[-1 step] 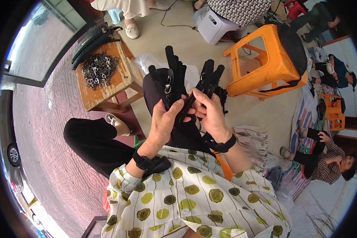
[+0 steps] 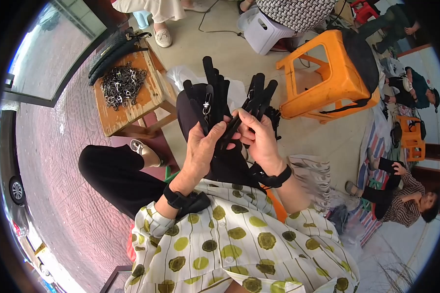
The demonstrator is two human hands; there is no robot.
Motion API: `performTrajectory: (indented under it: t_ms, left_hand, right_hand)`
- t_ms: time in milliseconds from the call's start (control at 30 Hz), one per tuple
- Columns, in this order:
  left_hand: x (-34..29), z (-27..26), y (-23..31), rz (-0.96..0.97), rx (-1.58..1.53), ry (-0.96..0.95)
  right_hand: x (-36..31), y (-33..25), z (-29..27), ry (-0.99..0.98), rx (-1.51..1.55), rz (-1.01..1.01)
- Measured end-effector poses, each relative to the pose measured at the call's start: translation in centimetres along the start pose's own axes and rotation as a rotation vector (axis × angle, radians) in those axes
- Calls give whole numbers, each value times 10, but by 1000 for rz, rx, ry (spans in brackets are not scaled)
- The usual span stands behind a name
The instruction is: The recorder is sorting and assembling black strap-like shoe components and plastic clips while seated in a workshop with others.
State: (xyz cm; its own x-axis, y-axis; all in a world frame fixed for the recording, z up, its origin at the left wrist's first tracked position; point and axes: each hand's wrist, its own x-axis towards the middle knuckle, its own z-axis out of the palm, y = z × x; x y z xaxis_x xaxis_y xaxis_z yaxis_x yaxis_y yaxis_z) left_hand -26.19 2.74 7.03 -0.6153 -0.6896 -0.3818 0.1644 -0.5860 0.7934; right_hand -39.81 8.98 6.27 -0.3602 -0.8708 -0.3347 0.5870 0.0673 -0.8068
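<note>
Above my lap, both hands hold black padded straps fitted with silver metal clasps. My left hand (image 2: 202, 145) is closed round the lower ends of one bunch of black straps (image 2: 219, 93), which fans upward with a clasp showing on its near side. My right hand (image 2: 260, 138) is closed on a second bunch of black straps (image 2: 262, 94), its thumb pressed along a strap. Between the two hands the fingertips come close together, and where the lower ends lie is partly hidden by the fingers. Each wrist wears a black band.
At left, a worn wooden stool (image 2: 105, 117) carries a heap of metal clasps (image 2: 122, 87) and black straps (image 2: 113, 56). An orange plastic stool (image 2: 322, 73) stands at right, a grey-white one (image 2: 266, 34) beyond. Several people sit around; a person in stripes (image 2: 407, 202) is at far right.
</note>
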Motion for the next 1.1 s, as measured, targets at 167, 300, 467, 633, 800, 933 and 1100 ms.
performTrajectory:
  t_ms: [167,300,467,633,800,933,1100]
  left_hand:
    - [1,-7,-1,-9,-5,42]
    - [2,-10,-1,38,15,-38]
    - [4,-12,-2,64,-16,-71]
    - [3,-6,-2,27,-49,1]
    - [3,-9,-4,19,-66,29]
    - [2,-8,-2,13,-89,38]
    - [3,-10,-3,26,-101,46]
  right_hand:
    - [3,-4,-10,-120,45,-7]
    - [5,-9,-10,-86,85,-155]
    - [5,-7,-13,-143,108,-121]
    - [7,-2,-19,-183,178,0]
    - [6,1,-8,-185,249,88]
    - [8,6,-10,-205,233,2]
    - [6,3,-8,-151,239,35]
